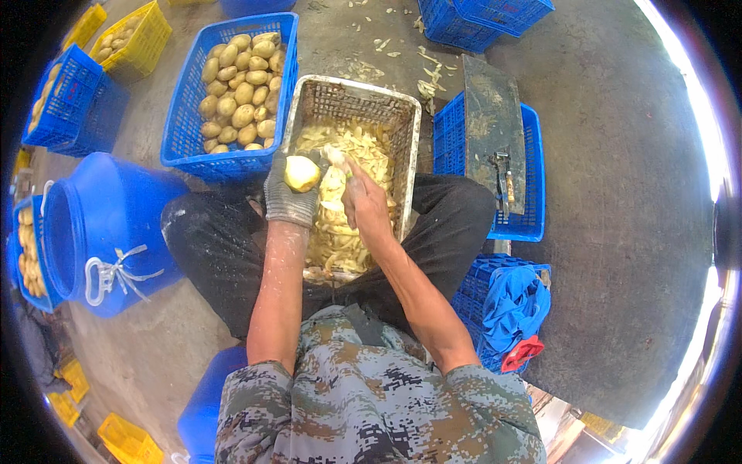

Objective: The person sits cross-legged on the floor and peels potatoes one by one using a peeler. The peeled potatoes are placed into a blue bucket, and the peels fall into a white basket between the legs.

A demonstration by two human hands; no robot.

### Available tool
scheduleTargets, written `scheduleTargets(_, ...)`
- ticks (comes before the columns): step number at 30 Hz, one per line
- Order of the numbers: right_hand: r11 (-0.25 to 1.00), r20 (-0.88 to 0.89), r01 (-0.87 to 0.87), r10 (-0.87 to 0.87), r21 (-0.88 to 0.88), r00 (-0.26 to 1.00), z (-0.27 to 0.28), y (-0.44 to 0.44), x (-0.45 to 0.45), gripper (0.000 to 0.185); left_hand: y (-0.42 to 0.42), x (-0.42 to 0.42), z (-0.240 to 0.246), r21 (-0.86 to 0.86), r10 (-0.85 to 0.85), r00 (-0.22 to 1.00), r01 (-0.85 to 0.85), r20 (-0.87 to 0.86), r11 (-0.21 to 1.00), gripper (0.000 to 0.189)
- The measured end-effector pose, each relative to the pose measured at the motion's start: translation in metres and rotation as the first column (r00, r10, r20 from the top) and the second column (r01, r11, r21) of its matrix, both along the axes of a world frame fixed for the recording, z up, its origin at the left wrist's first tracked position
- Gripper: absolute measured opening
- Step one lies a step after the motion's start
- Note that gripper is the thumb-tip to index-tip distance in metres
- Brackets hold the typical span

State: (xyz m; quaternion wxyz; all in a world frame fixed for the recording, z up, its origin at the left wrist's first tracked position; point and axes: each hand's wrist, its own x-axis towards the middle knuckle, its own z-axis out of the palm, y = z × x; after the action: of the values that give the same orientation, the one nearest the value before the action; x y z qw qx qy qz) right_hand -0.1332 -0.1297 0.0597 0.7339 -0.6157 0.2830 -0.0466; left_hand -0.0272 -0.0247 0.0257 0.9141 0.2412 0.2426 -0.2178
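My left hand (288, 200), in a grey knitted glove, holds a potato (302, 173) whose visible side is peeled pale yellow. Just to its right, my bare right hand (365, 204) is closed on a small hand tool (336, 156), probably a peeler; motion blurs its head. Both hands are over a dirty white plastic crate (413, 145) between my knees. Potato peels (348, 232) cover much of the crate's inside. Against its left side stands a blue plastic crate (174, 130) of unpeeled potatoes (243, 93).
On the right, a dark board (493, 110) lies across a blue crate (536, 174), with a wooden-handled tool (510, 187) on it. Blue cloth (516, 301) drapes another crate. A blue barrel (127, 232) lies by my left knee. Peel scraps (429, 87) litter the floor ahead.
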Motion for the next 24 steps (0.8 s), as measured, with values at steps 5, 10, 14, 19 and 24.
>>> scheduleTargets(5,0.971,0.068,-0.012,0.029,-0.238,0.997,-0.015,0.017,-0.023,0.042,0.006,0.009,-0.016,0.054,0.044,0.996,-0.04,-0.082,0.998,0.036)
scheduleTargets(10,0.901,-0.121,-0.125,0.081,-0.416,0.989,0.004,0.031,0.005,0.042,0.008,0.008,-0.029,0.088,0.059,0.99,-0.07,0.124,0.994,0.026)
scheduleTargets(14,0.899,-0.117,-0.041,-0.012,-0.437,0.993,0.002,0.052,-0.009,0.043,0.008,0.009,-0.056,0.157,0.095,0.986,-0.116,0.137,0.981,0.026)
scheduleTargets(19,0.854,-0.068,-0.044,0.01,-0.518,0.998,-0.011,0.07,-0.035,0.043,0.002,0.0,-0.021,0.273,0.144,0.987,-0.121,-0.067,0.954,0.027)
scheduleTargets(24,0.742,0.057,0.027,0.014,-0.669,0.998,-0.007,0.048,-0.008,0.043,0.009,0.015,-0.067,0.193,0.147,0.98,-0.17,0.132,0.966,0.029)
